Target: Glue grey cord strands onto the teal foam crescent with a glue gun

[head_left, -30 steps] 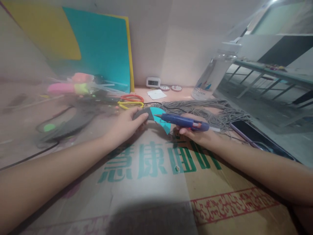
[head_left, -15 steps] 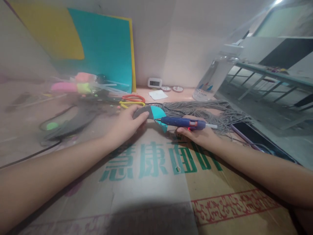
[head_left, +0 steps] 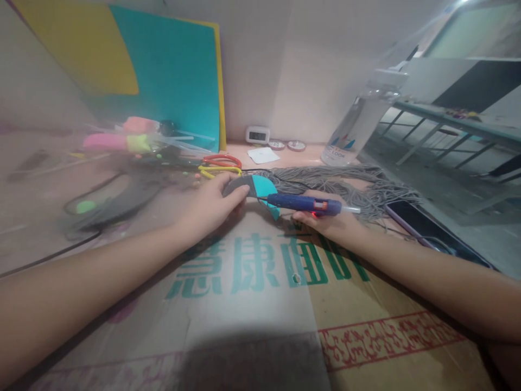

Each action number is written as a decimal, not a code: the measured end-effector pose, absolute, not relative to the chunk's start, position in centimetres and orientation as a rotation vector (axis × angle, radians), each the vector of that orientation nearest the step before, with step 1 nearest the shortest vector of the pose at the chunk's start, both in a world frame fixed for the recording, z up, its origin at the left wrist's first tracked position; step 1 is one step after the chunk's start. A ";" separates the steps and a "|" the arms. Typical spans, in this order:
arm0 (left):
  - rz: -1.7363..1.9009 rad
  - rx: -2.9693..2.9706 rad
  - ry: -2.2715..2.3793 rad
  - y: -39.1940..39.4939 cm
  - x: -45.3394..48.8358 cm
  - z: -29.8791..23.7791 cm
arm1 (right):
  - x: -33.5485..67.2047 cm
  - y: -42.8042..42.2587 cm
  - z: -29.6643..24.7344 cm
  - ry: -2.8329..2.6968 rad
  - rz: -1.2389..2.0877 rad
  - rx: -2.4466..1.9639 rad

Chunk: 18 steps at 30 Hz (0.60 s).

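My left hand [head_left: 211,203] pinches a small grey and teal paper piece [head_left: 260,188] lying on the cardboard sheet [head_left: 252,304]. My right hand [head_left: 331,222] grips a blue hot glue gun [head_left: 305,204], held level, with its nozzle pointing left at the teal part of the piece. A red light glows on the gun's body and a glue stick pokes out of its back end.
A bundle of grey cord [head_left: 345,184] lies behind the hands. A phone [head_left: 427,231] rests at the right. Red and yellow scissors [head_left: 220,164], markers [head_left: 118,142], a small clock [head_left: 257,134], a plastic bottle [head_left: 358,127] and teal and yellow sheets [head_left: 171,76] stand toward the wall.
The glue gun has levelled out and its nozzle has stayed at the teal piece. Both hands have shifted only slightly.
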<state>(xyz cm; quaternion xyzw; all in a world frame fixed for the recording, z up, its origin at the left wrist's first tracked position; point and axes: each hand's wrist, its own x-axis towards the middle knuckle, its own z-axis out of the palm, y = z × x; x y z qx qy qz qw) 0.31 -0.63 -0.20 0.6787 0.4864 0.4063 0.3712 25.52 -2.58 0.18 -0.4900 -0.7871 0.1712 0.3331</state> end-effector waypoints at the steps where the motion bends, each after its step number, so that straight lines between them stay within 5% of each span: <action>1: 1.040 1.741 1.247 -0.6 0.3 -0.2 | 25.4 -2.6 0.3 -2.036 0.462 -1.277; 18: 1.038 1.755 1.226 -0.7 0.3 -0.1 | 25.3 -2.7 0.3 -2.019 0.476 -1.296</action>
